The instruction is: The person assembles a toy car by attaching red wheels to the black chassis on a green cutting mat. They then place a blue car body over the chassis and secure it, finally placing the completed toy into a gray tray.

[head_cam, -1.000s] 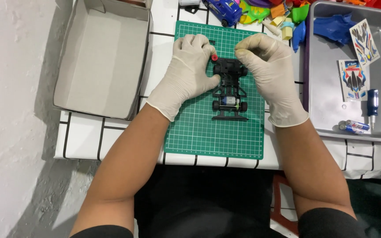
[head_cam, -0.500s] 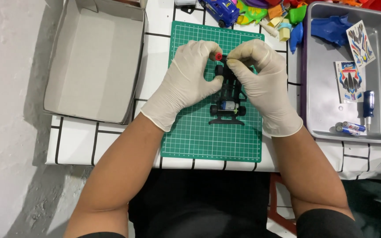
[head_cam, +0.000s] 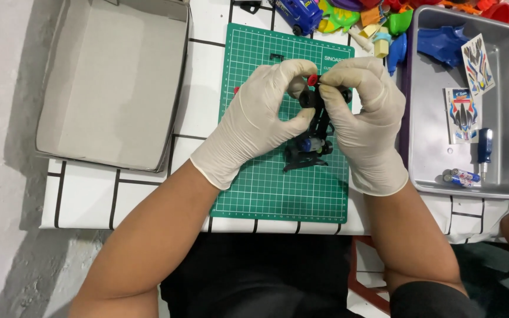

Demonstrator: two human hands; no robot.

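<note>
a: overall exposure?
b: bright, even, diffuse light; colours read true and no strong glare on the green cutting mat [head_cam: 278, 176].

a: shadow direction?
b: soft shadows fall toward 9 and 7 o'clock. the cardboard box [head_cam: 113, 88] darkens the wall surface at its 9 o'clock side, and the table edge [head_cam: 83, 200] casts a grey band below it, so light arrives from roughly 2 o'clock.

a: highlights?
b: the metal tray [head_cam: 431, 147] shows a mild sheen; the pale gloves on the left hand [head_cam: 254, 121] and right hand [head_cam: 363, 123] keep wrinkle detail, not clipped.

a: sharpness?
b: centre is crisp. slight softness at 12 o'clock among the coloured toy parts [head_cam: 378, 17]; lower frame is dim.
</note>
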